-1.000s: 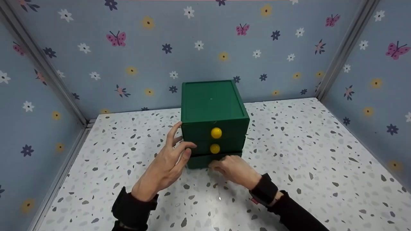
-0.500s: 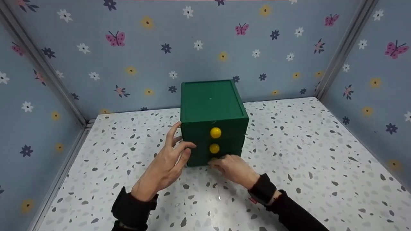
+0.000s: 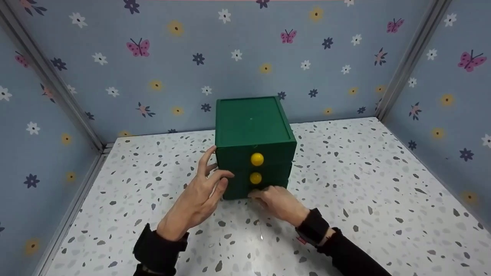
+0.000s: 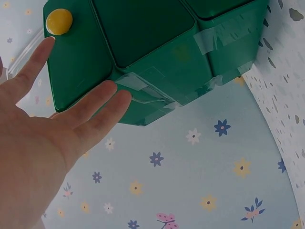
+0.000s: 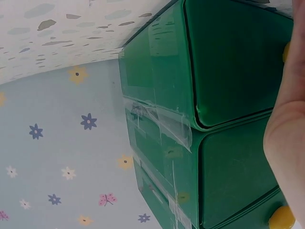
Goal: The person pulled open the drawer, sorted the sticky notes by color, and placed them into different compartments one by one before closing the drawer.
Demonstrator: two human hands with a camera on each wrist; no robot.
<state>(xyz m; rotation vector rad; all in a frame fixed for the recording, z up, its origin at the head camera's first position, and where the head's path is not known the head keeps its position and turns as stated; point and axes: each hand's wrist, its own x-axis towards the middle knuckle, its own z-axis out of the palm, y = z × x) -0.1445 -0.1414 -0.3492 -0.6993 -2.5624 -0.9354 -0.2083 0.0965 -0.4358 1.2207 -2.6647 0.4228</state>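
Note:
A green cabinet (image 3: 253,119) with three stacked drawers stands on the speckled table. Yellow round knobs show on its top drawer (image 3: 234,155) and middle drawer (image 3: 238,180). My left hand (image 3: 193,199) rests against the cabinet's left front edge, fingers spread; in the left wrist view two fingertips (image 4: 125,98) touch the side. At the bottom drawer (image 3: 236,191), my right hand (image 3: 282,203) has curled fingers round the knob, which they hide in the head view. A sliver of that yellow knob (image 5: 286,52) peeks past the hand in the right wrist view. The drawers look flush.
Clear tape (image 5: 174,129) runs along the cabinet's sides. Behind it rises a blue wall (image 3: 172,69) with flowers and butterflies, and similar panels flank the table (image 3: 345,172). Grey metal posts (image 3: 406,53) mark the corners.
The bottom drawer, slightly pulled out one second ago, has slid back in, with my right hand moving along with it. My left hand has stayed in place.

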